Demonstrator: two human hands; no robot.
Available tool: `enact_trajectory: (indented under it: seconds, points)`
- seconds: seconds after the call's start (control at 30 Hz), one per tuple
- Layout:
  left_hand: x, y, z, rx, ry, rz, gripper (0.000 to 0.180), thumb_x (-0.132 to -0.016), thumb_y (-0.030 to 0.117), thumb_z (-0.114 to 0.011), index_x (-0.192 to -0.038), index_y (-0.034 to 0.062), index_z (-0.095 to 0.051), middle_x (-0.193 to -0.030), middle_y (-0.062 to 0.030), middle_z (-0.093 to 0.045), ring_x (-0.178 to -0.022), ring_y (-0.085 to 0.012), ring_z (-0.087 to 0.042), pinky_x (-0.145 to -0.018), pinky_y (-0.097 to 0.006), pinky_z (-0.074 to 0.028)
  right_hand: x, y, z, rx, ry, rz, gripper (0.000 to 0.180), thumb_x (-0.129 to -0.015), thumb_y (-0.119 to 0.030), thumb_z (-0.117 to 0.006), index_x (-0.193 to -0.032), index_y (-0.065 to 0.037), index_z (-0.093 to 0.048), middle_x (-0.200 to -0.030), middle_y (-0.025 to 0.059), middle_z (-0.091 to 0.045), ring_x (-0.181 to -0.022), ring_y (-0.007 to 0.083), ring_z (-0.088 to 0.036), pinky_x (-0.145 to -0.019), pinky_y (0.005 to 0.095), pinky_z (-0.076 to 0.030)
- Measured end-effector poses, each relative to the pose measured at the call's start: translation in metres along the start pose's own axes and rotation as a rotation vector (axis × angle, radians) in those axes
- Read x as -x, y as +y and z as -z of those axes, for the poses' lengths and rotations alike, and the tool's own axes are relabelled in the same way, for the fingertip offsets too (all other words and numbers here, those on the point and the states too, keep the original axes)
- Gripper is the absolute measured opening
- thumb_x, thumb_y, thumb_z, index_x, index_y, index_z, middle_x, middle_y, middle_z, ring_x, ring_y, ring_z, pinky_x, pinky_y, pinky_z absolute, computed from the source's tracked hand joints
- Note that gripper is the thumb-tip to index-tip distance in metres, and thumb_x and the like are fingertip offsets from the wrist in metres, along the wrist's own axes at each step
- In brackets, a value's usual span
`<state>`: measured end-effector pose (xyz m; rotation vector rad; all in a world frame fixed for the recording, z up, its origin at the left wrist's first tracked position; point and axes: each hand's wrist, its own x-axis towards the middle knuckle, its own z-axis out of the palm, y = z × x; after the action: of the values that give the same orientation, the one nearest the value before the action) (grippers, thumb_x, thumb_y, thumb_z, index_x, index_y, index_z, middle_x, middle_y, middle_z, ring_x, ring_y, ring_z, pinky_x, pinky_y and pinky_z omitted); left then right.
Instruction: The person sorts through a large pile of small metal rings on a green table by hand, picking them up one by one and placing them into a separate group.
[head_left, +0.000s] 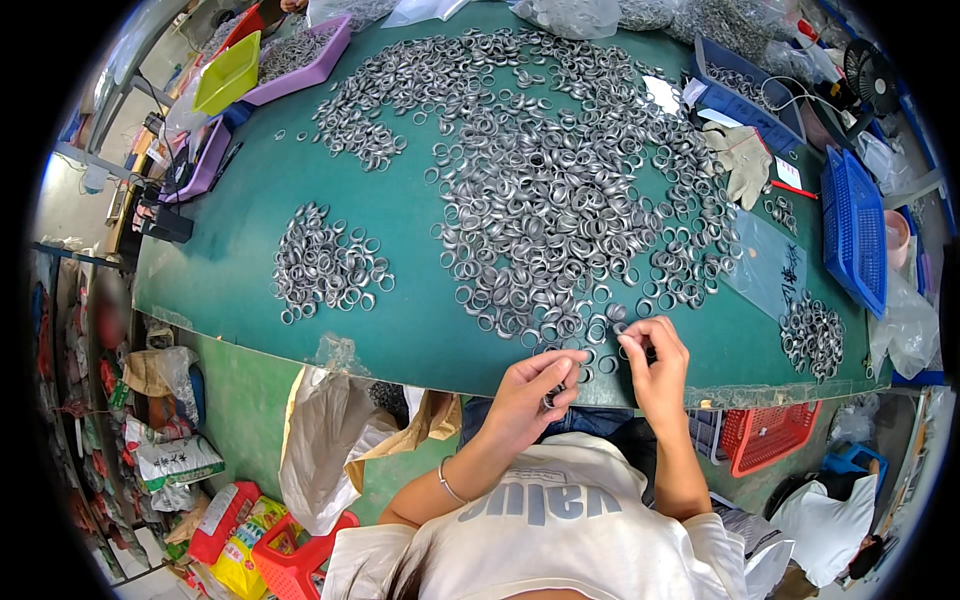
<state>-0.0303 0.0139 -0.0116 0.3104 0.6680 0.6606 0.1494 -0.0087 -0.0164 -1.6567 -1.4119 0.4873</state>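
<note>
White shirt (540, 520); half-curled hands (657, 365) holding metal rings (620, 328).

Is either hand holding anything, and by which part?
The right hand seems to pinch a gray ring by its rim. Whether the left hand, fingers curled, grips anything can't be told.

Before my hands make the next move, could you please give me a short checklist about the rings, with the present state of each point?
1. Right hand has its ring secured: ok, pinched at the fingertips.
2. Left hand ring count: cannot tell, the curled fingers hide part.
3. Left small pile separate from the large pile: ok, bare green table between.
4. Right small pile separate too: ok.
5. Gloves worn: not ok, both hands bare; a pale glove lies on the table.
6. Rings free of flaws: cannot tell, too small.
</note>
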Motion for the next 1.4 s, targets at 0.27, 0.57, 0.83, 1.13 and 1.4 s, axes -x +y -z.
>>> enact_trajectory:
  seconds: [0.27, 0.57, 0.83, 1.13, 1.4]
  points:
    - [-0.002, -0.011, -0.005, -0.316, -0.015, -0.125, 0.023, -0.090, 0.016, -0.054, -0.105, -0.0008, -0.057, -0.072, -0.0011, -0.047, -0.054, -0.0059, -0.040, -0.040, -0.016, -0.030, 0.026, -0.029, -0.006, -0.436, -0.172, -0.113, 0.005, -0.078, 0.000, -0.062, -0.084, 0.001, -0.062, -0.071, 0.0040, -0.059, -0.065, 0.0112, -0.052, -0.061, 0.0241, -0.042]
    - [-0.005, 0.000, 0.008, 0.299, -0.058, 0.166, 0.021, -0.091, 0.018, -0.047, -0.096, -0.0013, -0.055, -0.073, -0.0053, -0.048, -0.052, -0.0081, -0.039, -0.037, -0.015, -0.032, -0.023, -0.007, -0.001, 0.272, 0.063, 0.195, 0.014, -0.073, 0.001, -0.064, -0.087, -0.001, -0.064, -0.070, 0.0098, -0.057, -0.068, 0.0267, -0.054, -0.066, 0.0334, -0.043]
    - [-0.005, 0.000, -0.001, 0.125, 0.114, 0.060, 0.015, -0.085, 0.006, -0.055, -0.096, -0.0018, -0.060, -0.085, -0.0078, -0.055, -0.067, -0.0134, -0.051, -0.041, -0.019, -0.037, -0.004, -0.002, 0.003, -0.715, -0.077, -0.465, 0.010, -0.082, -0.008, -0.064, -0.087, 0.000, -0.064, -0.072, 0.0052, -0.063, -0.057, 0.0077, -0.052, -0.055, 0.0207, -0.040]
    - [-0.002, -0.003, -0.010, -0.059, -0.058, -0.109, 0.024, -0.087, 0.011, -0.057, -0.109, 0.0008, -0.058, -0.082, -0.0033, -0.055, -0.066, -0.0103, -0.050, -0.043, -0.019, -0.038, 0.015, -0.016, 0.001, -1.039, -0.159, -0.490, 0.010, -0.081, -0.002, -0.062, -0.090, 0.001, -0.063, -0.077, 0.0079, -0.065, -0.070, 0.0113, -0.057, -0.062, 0.0233, -0.044]
    - [-0.006, -0.005, -0.003, -0.117, 0.050, -0.109, 0.021, -0.086, 0.008, -0.058, -0.105, 0.0024, -0.058, -0.078, -0.0033, -0.054, -0.059, -0.0076, -0.045, -0.043, -0.018, -0.034, 0.001, -0.037, 0.007, -0.181, -0.204, 0.255, 0.022, -0.069, 0.008, -0.062, -0.090, 0.000, -0.065, -0.083, 0.0117, -0.062, -0.074, 0.0253, -0.056, -0.069, 0.0323, -0.045]
